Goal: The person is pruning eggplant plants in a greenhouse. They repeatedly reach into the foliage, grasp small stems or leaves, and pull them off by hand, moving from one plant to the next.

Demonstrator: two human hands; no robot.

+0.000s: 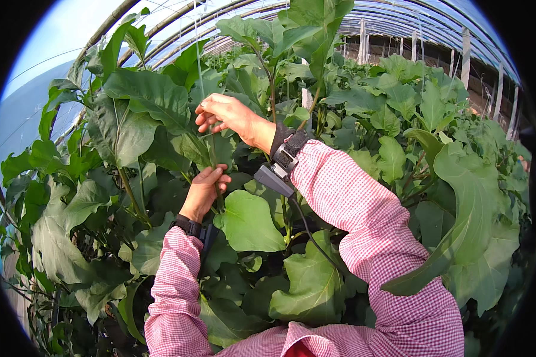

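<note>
My left hand [206,189] has its fingers closed round a thin upright plant stem [220,196] near the middle of the view. Above it, my right hand [228,117] is raised with curled fingers beside a pale hanging string [199,67]; whether its fingertips hold the string is hard to tell. Large green leaves, like those of an eggplant, surround both hands. One broad leaf [145,96] lies left of my right hand, and a rounded bright leaf [252,222] is just right of my left wrist.
Dense leafy plants fill both sides. A large leaf [466,196] overhangs my right sleeve. A black cable [312,236] runs from the device on my right wrist. Curved greenhouse poles [109,26] arch overhead, and pale upright posts [466,58] stand at the back right.
</note>
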